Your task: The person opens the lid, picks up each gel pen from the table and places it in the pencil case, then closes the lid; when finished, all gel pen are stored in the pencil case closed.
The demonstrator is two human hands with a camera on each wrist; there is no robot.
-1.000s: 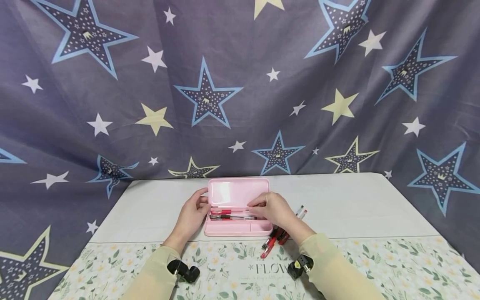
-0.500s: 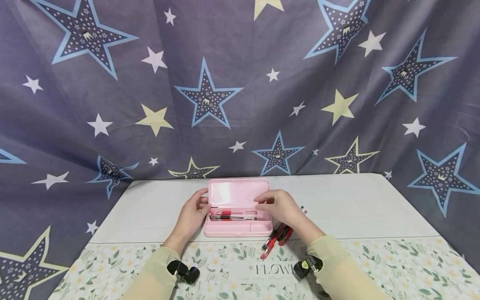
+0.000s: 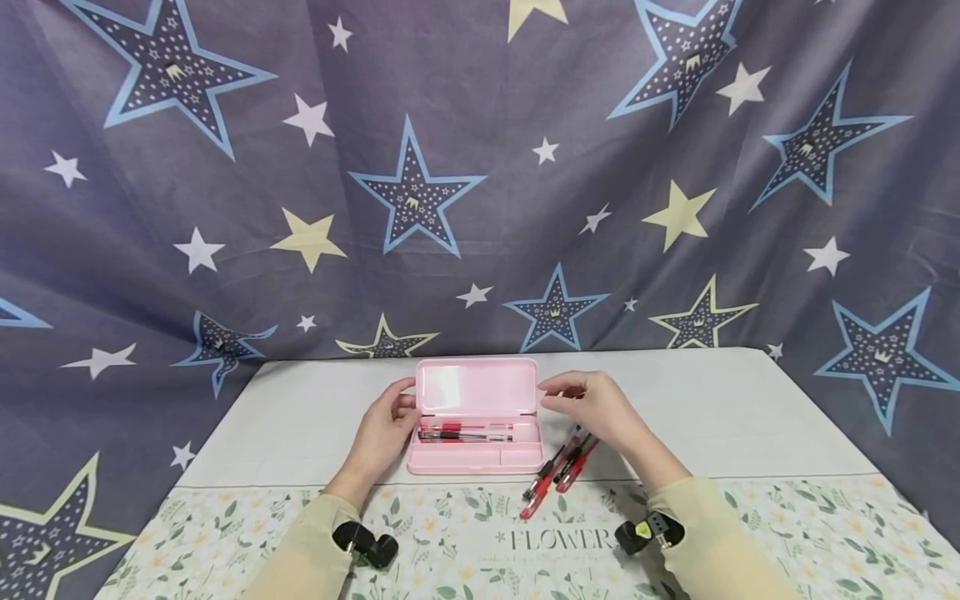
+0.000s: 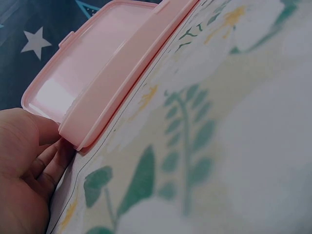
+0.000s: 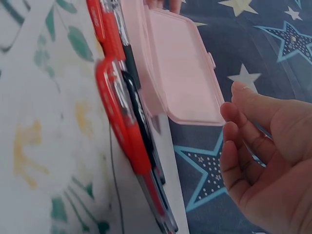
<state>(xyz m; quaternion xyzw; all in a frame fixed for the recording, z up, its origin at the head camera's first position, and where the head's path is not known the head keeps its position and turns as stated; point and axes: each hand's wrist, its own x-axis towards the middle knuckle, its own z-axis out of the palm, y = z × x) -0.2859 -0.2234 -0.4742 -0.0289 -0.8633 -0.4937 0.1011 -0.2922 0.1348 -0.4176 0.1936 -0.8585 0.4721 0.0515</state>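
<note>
A pink pencil case (image 3: 454,457) lies with its lid (image 3: 495,386) raised at the back. Several red and black pens (image 3: 465,436) rest in its rear compartment. My left hand (image 3: 381,435) holds the case by its left end; in the left wrist view the thumb is at the corner (image 4: 73,134) and the other fingers curl beside it. My right hand (image 3: 600,407) is in the air just right of the lid, its fingers loosely bent and holding nothing. Below it, several red and black pens (image 3: 536,497) lie in a loose bundle; red caps (image 5: 117,97) show large in the right wrist view.
The table has a white rear part (image 3: 712,417) and a floral cloth (image 3: 435,533) with printed lettering in front. Behind the table hangs a dark curtain (image 3: 495,208) with stars. The front compartments of the case hold nothing visible.
My right hand has withdrawn from above the case's right part, moving rightward past the lid. The pens inside are more fully in view. My left hand stays at the left end.
</note>
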